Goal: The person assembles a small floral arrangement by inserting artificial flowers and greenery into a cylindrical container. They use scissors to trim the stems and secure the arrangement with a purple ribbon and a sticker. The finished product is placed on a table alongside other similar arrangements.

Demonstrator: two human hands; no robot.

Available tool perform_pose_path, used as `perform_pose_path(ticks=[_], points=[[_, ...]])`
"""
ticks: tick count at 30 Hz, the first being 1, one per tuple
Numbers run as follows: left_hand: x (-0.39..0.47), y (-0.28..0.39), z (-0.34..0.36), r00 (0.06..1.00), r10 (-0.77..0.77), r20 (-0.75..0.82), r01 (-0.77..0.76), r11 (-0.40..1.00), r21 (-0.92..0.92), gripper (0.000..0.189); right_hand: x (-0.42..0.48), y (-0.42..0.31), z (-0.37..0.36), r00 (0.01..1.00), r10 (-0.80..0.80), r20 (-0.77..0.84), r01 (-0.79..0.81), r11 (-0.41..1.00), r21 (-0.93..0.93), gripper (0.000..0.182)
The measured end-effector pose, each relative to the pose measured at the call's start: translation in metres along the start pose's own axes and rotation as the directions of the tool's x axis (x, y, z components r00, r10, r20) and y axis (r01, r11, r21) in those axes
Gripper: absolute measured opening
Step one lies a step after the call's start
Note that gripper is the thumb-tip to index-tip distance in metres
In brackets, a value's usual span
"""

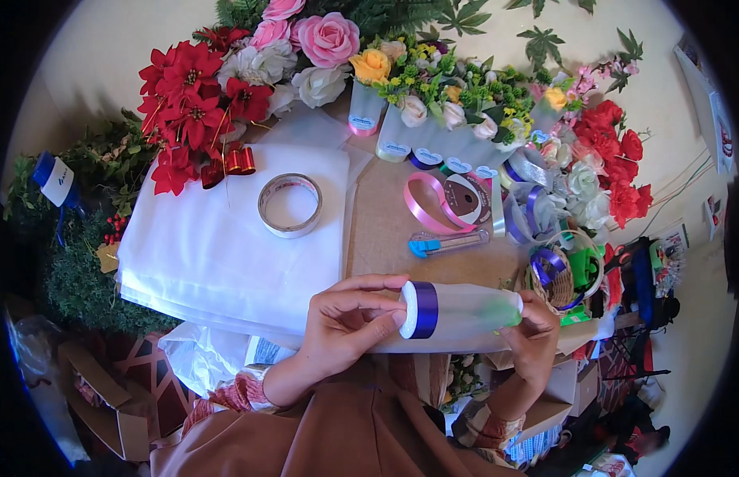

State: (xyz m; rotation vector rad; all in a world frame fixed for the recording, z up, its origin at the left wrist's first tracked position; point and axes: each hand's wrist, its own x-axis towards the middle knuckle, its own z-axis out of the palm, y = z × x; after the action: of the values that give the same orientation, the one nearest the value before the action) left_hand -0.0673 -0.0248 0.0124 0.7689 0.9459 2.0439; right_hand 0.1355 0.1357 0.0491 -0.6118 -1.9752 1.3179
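Note:
Between my two hands lies a frosted translucent tube point(465, 304), held sideways above the table's front edge. A purple satin ribbon point(427, 310) wraps its left end, beside a white foam disc point(409, 310) that closes that end. My left hand point(351, 316) grips the foam base with thumb and fingers. At the narrower end my right hand point(533, 328) pinches the tube, where something green shows blurred through the wall. Just beyond lie a cutter knife point(448, 242) with a blue slider and a loop of pink ribbon point(417, 206).
A roll of tape point(289, 229) rests on stacked translucent sheets point(226, 268). Red artificial poinsettias point(191, 113) and a row of frosted flower holders point(447, 140) stand along the back. To the right is a wicker basket point(551, 283) with purple ribbon. An opened cardboard box point(107, 399) sits lower left.

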Motion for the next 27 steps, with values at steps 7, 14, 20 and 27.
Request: perform_pose_path(ticks=[7, 14, 20, 27], points=[[0.0015, -0.0039, -0.0054, 0.999, 0.045, 0.011, -0.045, 0.999, -0.015, 0.014, 0.001, -0.0044, 0.0, 0.996, -0.082, 0.031, 0.084, 0.992, -0.091, 0.025], [0.0023, -0.0067, -0.0096, 0.994, 0.087, 0.059, -0.087, 0.996, 0.007, 0.016, 0.0009, -0.0028, -0.0002, 0.989, -0.132, 0.063, 0.137, 0.987, -0.088, 0.028], [0.0026, -0.0054, -0.0091, 0.995, 0.067, 0.067, -0.067, 0.998, 0.002, 0.016, 0.0005, -0.0035, -0.0013, 0.991, -0.116, 0.073, 0.123, 0.988, -0.092, 0.029], [0.004, -0.0067, -0.0097, 0.994, 0.08, 0.075, -0.08, 0.997, -0.006, 0.019, 0.002, -0.0081, 0.0023, 0.994, -0.105, 0.03, 0.108, 0.988, -0.108, 0.028]])
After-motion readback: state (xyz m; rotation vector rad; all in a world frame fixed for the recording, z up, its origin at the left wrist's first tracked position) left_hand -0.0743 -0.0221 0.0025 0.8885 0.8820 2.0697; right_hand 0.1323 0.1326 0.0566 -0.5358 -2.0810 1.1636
